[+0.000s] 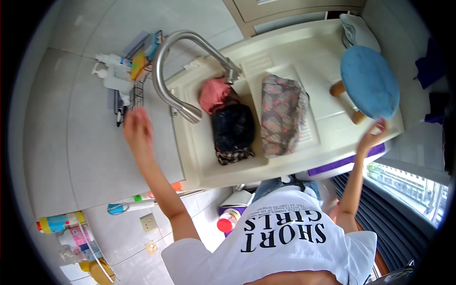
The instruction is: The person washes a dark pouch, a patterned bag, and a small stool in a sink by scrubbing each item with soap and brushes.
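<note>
My left hand (137, 127) is at the lower end of a black wire rack (137, 92) on the tiled ledge, near a dark-handled item (119, 115). Motion smears its fingers, so contact and grip cannot be made out. Over on the right, my right hand (373, 136) has its fingers loosely curved and apart, just below the edge of a blue-topped stool (370, 80). Whether they touch the stool is unclear. In the sink basin (197, 164) lie pink cloth (216, 94), dark wet-looking cloth (233, 126) and checked cloth (235, 155). A folded patterned cloth (282, 116) rests on the ribbed board beside them.
A curved steel faucet (164, 71) arches over the basin. Pump bottles (116, 76) and a yellow sponge (138, 64) stand by the rack. Low on the left, a wall shelf (95, 249) holds several bottles. A window (403, 187) is at the right.
</note>
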`<state>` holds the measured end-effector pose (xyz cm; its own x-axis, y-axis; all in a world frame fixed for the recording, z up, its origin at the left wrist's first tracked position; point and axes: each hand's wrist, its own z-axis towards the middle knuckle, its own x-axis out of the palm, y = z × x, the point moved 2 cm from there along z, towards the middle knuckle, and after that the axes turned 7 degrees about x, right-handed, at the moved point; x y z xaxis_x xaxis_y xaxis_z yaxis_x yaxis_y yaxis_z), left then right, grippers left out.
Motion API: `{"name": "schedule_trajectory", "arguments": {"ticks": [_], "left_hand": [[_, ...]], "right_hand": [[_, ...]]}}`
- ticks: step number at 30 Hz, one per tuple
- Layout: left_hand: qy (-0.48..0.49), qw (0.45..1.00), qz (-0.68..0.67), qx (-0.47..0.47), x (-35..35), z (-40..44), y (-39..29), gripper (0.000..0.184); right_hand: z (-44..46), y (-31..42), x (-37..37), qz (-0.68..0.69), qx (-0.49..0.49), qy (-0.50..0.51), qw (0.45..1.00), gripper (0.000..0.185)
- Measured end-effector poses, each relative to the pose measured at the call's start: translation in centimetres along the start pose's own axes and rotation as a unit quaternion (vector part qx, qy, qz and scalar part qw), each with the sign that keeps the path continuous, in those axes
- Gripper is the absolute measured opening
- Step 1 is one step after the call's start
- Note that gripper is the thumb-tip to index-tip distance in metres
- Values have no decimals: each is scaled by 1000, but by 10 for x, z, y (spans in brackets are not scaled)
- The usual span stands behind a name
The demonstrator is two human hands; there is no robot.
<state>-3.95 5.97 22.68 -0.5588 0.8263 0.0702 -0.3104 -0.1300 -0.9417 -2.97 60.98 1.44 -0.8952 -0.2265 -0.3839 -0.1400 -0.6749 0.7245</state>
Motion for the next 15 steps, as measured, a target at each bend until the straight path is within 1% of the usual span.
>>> {"name": "schedule_trajectory", "arguments": {"ticks": [1, 2, 3, 4, 5, 6, 7, 8, 9, 10, 11, 12, 13, 14, 15], "left_hand": [[134, 991, 0, -22, 2, -34, 9, 14], [160, 986, -32, -27, 4, -61, 41, 18], [183, 979, -41, -80, 21, -95, 60, 18], [222, 965, -13, -137, 41, -128, 85, 15], [197, 947, 37, -252, 68, -155, 100, 14], [265, 938, 106, -197, 88, -181, 132, 18], [298, 940, 141, -91, 114, -201, 144, 26], [354, 905, 234, 18, 133, -214, 158, 41], [364, 873, 318, 57, 147, -235, 177, 58], [438, 815, 379, -18, 159, -245, 188, 63], [382, 812, 438, 53, 165, -250, 202, 58], [321, 798, 495, 123, 171, -249, 200, 54], [317, 801, 494, 121, 169, -246, 201, 54], [316, 849, 422, 34, 160, -239, 204, 48], [310, 885, 343, -54, 151, -232, 203, 43]], "right_hand": [[-22, 7, 15, 72, 6, 97, 993, 26], [-37, 20, 31, 145, 1, 212, 966, 28], [-53, 33, 44, 107, 5, 324, 940, 29], [-73, 34, 64, 133, -14, 363, 922, 27], [-93, 26, 88, 135, 25, 426, 894, 25], [-106, 40, 102, 137, 108, 504, 846, 27], [-116, 52, 112, 143, 133, 562, 804, 26], [-126, 63, 119, 148, 158, 615, 758, 26], [-140, 76, 119, 214, 82, 570, 789, 25], [-150, 87, 117, 278, 5, 519, 808, 24], [-147, 95, 115, 275, -2, 521, 808, 24], [-143, 108, 110, 300, -75, 544, 780, 24], [-139, 115, 107, 324, -147, 562, 746, 25], [-131, 113, 112, 324, -153, 565, 743, 25], [-119, 106, 121, 287, -75, 557, 776, 25]]}}
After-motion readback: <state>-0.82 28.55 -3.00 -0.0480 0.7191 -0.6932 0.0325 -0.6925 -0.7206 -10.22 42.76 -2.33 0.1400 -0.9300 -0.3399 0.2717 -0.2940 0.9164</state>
